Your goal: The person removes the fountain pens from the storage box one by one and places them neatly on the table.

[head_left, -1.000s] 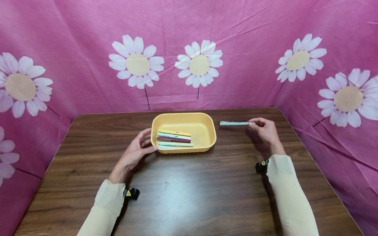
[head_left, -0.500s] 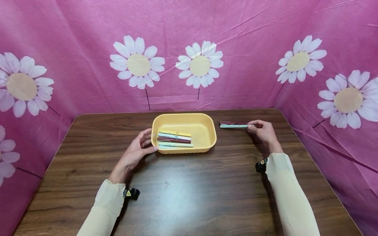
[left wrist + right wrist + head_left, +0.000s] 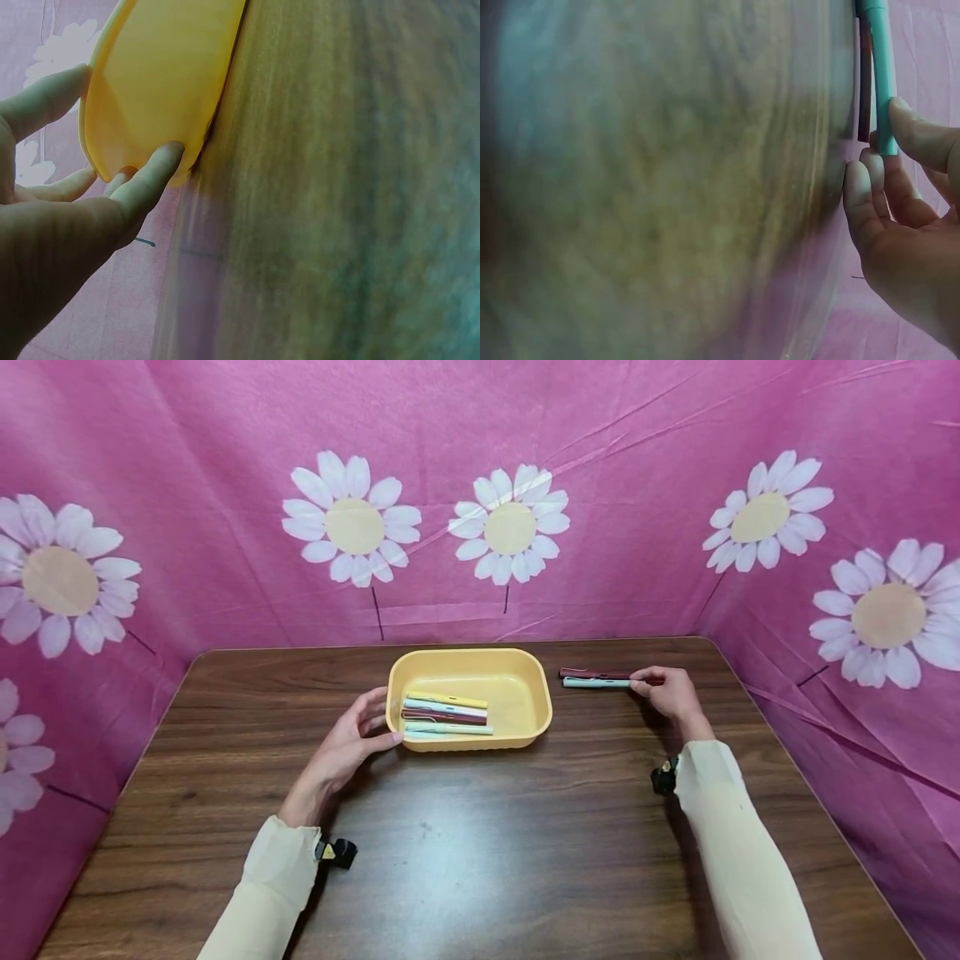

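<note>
My left hand [image 3: 341, 747] holds the left end of a yellow plastic basket [image 3: 521, 702], thumb at its front corner and fingers round the far side. In the basket's left part lie several capped pens: a yellow one [image 3: 465, 700], a white one, a dark red one [image 3: 446, 717] and a pale green one [image 3: 450, 728]. To the right of the basket, my right hand [image 3: 671, 695] pinches the right end of a mint-green pen [image 3: 596, 683] between thumb and fingers. A dark red pen [image 3: 592, 674] lies right behind it, nearly parallel.
The brown wooden table [image 3: 495, 843] runs back to a pink cloth [image 3: 622, 543] with white flowers, which also hangs along both sides. The basket and the two pens outside it are close to the table's far edge.
My right hand has brought the mint-green pen slightly toward me, so the dark red pen behind it has come into view. My left hand stays at the basket.
</note>
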The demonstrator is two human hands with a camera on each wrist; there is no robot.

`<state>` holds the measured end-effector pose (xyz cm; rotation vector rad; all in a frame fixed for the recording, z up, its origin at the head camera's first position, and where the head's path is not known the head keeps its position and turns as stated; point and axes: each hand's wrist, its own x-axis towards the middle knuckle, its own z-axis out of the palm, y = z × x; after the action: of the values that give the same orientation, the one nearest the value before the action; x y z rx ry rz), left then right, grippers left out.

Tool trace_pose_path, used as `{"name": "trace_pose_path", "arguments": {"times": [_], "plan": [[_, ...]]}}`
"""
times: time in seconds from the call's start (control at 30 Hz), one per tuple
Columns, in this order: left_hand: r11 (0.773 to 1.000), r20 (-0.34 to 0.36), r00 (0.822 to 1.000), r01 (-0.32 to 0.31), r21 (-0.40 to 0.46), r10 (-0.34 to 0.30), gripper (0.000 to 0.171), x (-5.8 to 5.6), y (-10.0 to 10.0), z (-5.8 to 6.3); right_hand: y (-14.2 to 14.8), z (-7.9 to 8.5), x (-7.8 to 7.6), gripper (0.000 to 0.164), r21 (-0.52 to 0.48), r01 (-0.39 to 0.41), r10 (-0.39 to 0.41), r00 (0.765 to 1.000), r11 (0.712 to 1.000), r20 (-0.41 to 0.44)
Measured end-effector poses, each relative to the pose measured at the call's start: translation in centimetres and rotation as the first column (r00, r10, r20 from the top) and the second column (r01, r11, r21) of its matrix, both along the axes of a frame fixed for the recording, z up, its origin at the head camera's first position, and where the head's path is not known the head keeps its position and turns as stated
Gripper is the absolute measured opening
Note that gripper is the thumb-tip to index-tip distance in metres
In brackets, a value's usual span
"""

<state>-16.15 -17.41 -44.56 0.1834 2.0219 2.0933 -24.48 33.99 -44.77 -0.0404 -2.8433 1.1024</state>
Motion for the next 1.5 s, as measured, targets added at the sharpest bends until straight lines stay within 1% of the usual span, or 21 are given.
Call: {"name": "trace_pose_path", "arguments": {"times": [0.23, 0.33, 0.5, 0.63, 0.83, 1.13, 1.3, 1.5], "plan": [[1.000, 0.002, 1.000, -0.006, -0.002, 0.006, 0.079, 0.1, 0.0, 0.0, 0.2, -0.1, -0.2, 0.023, 0.032, -0.011, 0.009, 0.999, 0.999, 0.051], [1.000, 0.003, 1.000, -0.008, -0.002, 0.008, 0.079, 0.0, 0.0, 0.0, 0.2, 0.0, -0.3, 0.024, 0.040, -0.001, -0.002, 0.998, 0.999, 0.060], [1.000, 0.001, 1.000, -0.009, -0.001, 0.009, 0.080, 0.0, 0.0, -0.1, 0.3, 0.2, -0.4, 0.026, 0.080, 0.013, -0.019, 0.997, 0.997, 0.076], [1.000, 0.001, 1.000, -0.007, -0.003, 0.007, 0.080, 0.0, 0.0, -0.1, 0.4, 0.2, -0.4, 0.025, 0.105, 0.028, -0.036, 0.997, 0.994, 0.075], [1.000, 0.012, 1.000, -0.011, -0.008, 0.011, 0.080, 0.1, 0.0, 0.0, 0.3, 0.2, -0.3, 0.024, 0.112, 0.065, -0.069, 0.997, 0.992, 0.030], [1.000, 0.003, 1.000, -0.006, -0.013, 0.006, 0.080, -0.2, -0.1, 0.1, -0.1, 0.8, -0.3, 0.024, 0.077, 0.110, -0.108, 0.994, 0.991, -0.035], [1.000, 0.013, 1.000, -0.008, -0.011, 0.008, 0.081, -0.1, -0.1, 0.1, -0.7, 1.4, -0.2, 0.027, 0.033, 0.101, -0.100, 0.994, 0.994, -0.050], [1.000, 0.012, 1.000, -0.002, -0.009, 0.002, 0.081, 0.0, 0.0, 0.1, -1.7, 1.8, 0.2, 0.031, -0.057, 0.075, -0.079, 0.994, 0.996, -0.080]]}}
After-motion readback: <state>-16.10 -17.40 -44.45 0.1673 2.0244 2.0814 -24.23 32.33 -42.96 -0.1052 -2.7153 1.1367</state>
